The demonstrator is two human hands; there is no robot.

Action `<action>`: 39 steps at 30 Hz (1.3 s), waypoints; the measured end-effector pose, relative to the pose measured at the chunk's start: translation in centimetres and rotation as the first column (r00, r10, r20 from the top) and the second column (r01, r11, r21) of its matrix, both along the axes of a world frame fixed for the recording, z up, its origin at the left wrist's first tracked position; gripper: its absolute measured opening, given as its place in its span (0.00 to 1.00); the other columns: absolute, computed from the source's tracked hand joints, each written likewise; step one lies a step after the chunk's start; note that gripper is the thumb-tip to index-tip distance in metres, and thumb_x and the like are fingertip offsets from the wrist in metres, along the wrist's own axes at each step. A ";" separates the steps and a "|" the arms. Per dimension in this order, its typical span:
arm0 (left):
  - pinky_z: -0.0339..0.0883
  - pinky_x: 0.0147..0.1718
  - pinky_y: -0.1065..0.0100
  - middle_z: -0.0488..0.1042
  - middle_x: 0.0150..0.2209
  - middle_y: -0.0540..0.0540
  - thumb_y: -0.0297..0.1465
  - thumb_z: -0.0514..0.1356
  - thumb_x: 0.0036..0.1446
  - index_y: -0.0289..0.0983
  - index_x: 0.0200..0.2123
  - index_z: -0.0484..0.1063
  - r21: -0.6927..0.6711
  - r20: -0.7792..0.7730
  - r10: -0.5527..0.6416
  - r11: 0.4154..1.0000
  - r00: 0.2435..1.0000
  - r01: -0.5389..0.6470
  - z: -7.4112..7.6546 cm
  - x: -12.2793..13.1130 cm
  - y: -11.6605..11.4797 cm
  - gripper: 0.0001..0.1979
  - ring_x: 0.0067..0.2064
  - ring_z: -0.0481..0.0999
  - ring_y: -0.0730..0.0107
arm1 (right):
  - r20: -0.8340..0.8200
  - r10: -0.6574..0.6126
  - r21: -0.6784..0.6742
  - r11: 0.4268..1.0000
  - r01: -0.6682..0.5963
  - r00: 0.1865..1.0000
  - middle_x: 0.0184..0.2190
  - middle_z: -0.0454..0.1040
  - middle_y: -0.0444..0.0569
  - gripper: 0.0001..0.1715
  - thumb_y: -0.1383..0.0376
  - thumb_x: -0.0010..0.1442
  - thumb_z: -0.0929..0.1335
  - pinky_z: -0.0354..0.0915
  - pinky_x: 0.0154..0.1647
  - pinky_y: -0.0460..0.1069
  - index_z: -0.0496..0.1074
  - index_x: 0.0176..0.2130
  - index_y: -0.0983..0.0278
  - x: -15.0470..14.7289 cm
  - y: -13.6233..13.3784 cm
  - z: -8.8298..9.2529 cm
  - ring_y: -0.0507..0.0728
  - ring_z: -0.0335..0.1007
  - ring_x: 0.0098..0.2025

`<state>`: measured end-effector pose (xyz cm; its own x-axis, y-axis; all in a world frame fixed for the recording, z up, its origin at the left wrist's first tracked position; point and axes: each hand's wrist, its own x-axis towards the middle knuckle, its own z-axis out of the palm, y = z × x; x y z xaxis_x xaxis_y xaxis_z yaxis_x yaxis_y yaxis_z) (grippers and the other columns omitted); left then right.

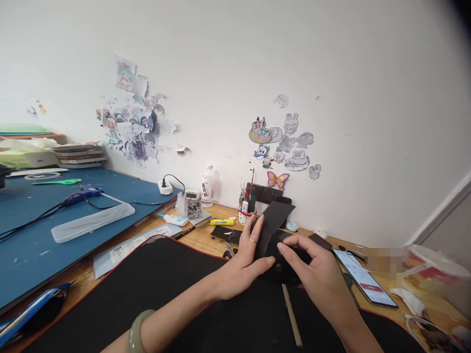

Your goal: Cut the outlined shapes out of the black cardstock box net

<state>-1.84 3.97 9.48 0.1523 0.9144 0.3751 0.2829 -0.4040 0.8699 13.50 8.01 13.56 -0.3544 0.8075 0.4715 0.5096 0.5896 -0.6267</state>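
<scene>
Closest to me, a green bangle [136, 332] sits lower left. Right of centre, the left hand [245, 262] holds a tilted black sheet [277, 215]; the right hand's [322, 262] fingertips sit narrowly together beside it, grip unclear to me. Uneven pressure could crease it.

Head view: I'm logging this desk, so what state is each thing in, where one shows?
Black piece: tilted, held in left hand and right hand
Phone: face up, screen lit
Bottle: upright, capped
Pen cup: upright, filled
Yellow tube: lying down
Tan stick: lying on mat
White socket: black plug inserted
Clear case: seemingly shut
</scene>
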 end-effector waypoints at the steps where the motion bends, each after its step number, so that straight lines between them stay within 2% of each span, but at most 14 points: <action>1: 0.25 0.58 0.54 0.20 0.62 0.55 0.34 0.51 0.57 0.48 0.60 0.31 -0.016 -0.006 0.015 1.000 1.000 -0.015 0.2 0.1 -0.1 0.35 0.61 0.19 0.63 | -0.001 0.002 0.003 1.000 -0.002 1.000 0.21 0.70 0.41 0.12 0.57 0.54 0.63 0.59 0.26 0.46 0.68 0.26 0.61 -0.1 -0.2 0.0 0.53 0.65 0.24; 4: 0.29 0.58 0.54 0.22 0.62 0.52 0.36 0.54 0.55 0.47 0.60 0.33 -0.014 -0.004 0.062 0.998 0.998 -0.062 0.3 0.5 -0.3 0.37 0.62 0.22 0.60 | -0.003 0.002 0.040 0.999 -0.002 1.000 0.22 0.70 0.41 0.11 0.58 0.54 0.63 0.60 0.28 0.46 0.68 0.25 0.61 -0.2 -0.6 0.2 0.52 0.64 0.24; 8: 0.36 0.58 0.56 0.30 0.61 0.44 0.42 0.61 0.46 0.42 0.60 0.35 0.067 0.039 0.101 0.992 0.994 -0.103 -0.3 1.0 -0.1 0.46 0.62 0.31 0.56 | 0.040 0.017 0.080 0.997 -0.020 0.999 0.25 0.72 0.42 0.10 0.59 0.55 0.63 0.61 0.30 0.46 0.68 0.27 0.61 0.0 -0.8 0.3 0.53 0.66 0.27; 14: 0.38 0.58 0.60 0.40 0.59 0.44 0.40 0.58 0.51 0.43 0.60 0.39 0.175 0.126 0.072 0.980 0.989 -0.094 -1.1 1.5 0.4 0.38 0.62 0.37 0.62 | 0.042 0.065 0.076 0.995 -0.068 0.997 0.28 0.73 0.44 0.08 0.61 0.54 0.63 0.62 0.32 0.46 0.69 0.28 0.61 0.0 -1.0 0.5 0.54 0.68 0.31; 18: 0.40 0.58 0.61 0.39 0.59 0.45 0.41 0.56 0.53 0.43 0.60 0.40 0.228 0.151 0.052 0.970 0.987 -0.086 -1.4 1.5 0.5 0.36 0.61 0.39 0.62 | -0.009 0.054 0.070 0.996 -0.053 0.998 0.27 0.73 0.44 0.08 0.60 0.53 0.63 0.63 0.33 0.46 0.69 0.28 0.61 0.0 -1.0 0.5 0.54 0.68 0.31; 28: 0.37 0.58 0.61 0.37 0.59 0.45 0.43 0.52 0.55 0.43 0.59 0.44 0.250 0.069 0.097 0.962 0.993 -0.112 -1.6 1.6 0.4 0.31 0.61 0.35 0.61 | 0.062 0.109 0.015 0.994 -0.111 0.992 0.27 0.73 0.43 0.08 0.59 0.53 0.65 0.64 0.33 0.46 0.70 0.29 0.61 0.8 -0.6 0.8 0.53 0.68 0.31; 31: 0.37 0.58 0.61 0.38 0.59 0.45 0.42 0.51 0.56 0.43 0.58 0.45 0.235 0.109 0.085 0.966 0.990 -0.109 -1.4 1.5 0.3 0.29 0.62 0.36 0.62 | -0.024 0.109 -0.008 0.994 -0.109 0.994 0.29 0.73 0.45 0.10 0.58 0.53 0.65 0.65 0.34 0.47 0.69 0.33 0.61 1.1 -0.4 0.7 0.54 0.69 0.32; 33: 0.38 0.58 0.61 0.38 0.59 0.45 0.41 0.51 0.57 0.43 0.58 0.47 0.209 0.149 0.064 0.973 0.987 -0.094 -1.3 1.5 0.2 0.27 0.61 0.38 0.62 | -0.128 0.069 0.021 0.998 -0.067 0.989 0.33 0.73 0.48 0.14 0.57 0.53 0.64 0.67 0.35 0.48 0.68 0.38 0.61 1.4 -0.2 0.6 0.56 0.70 0.35; 35: 0.39 0.58 0.60 0.40 0.59 0.45 0.41 0.50 0.57 0.43 0.57 0.48 0.179 0.190 0.043 0.981 0.981 -0.078 -1.1 1.4 0.1 0.26 0.61 0.39 0.61 | -0.178 0.033 0.104 0.994 -0.015 0.984 0.42 0.70 0.51 0.18 0.57 0.54 0.63 0.66 0.40 0.51 0.65 0.45 0.60 1.7 0.1 0.6 0.58 0.68 0.42; 37: 0.40 0.58 0.59 0.41 0.59 0.46 0.41 0.50 0.58 0.43 0.56 0.50 0.155 0.233 0.034 0.985 0.972 -0.072 -1.0 1.4 0.2 0.24 0.61 0.41 0.60 | -0.136 0.051 0.184 0.983 -0.025 0.989 0.52 0.62 0.51 0.22 0.58 0.56 0.62 0.62 0.48 0.54 0.60 0.50 0.58 2.0 0.4 0.7 0.60 0.62 0.50; 39: 0.44 0.57 0.58 0.43 0.59 0.47 0.41 0.49 0.58 0.44 0.56 0.52 0.123 0.302 0.026 0.990 0.953 -0.066 -1.1 1.4 0.3 0.23 0.60 0.45 0.59 | -0.081 0.072 0.197 0.979 -0.055 0.994 0.56 0.56 0.49 0.23 0.58 0.58 0.59 0.55 0.54 0.55 0.57 0.53 0.56 2.4 0.7 0.8 0.60 0.55 0.55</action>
<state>-0.46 4.26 8.36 -0.0262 0.8581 0.5129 0.0385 -0.5118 0.8583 15.89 8.68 14.40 -0.3523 0.6747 0.6486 0.4157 0.7337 -0.5374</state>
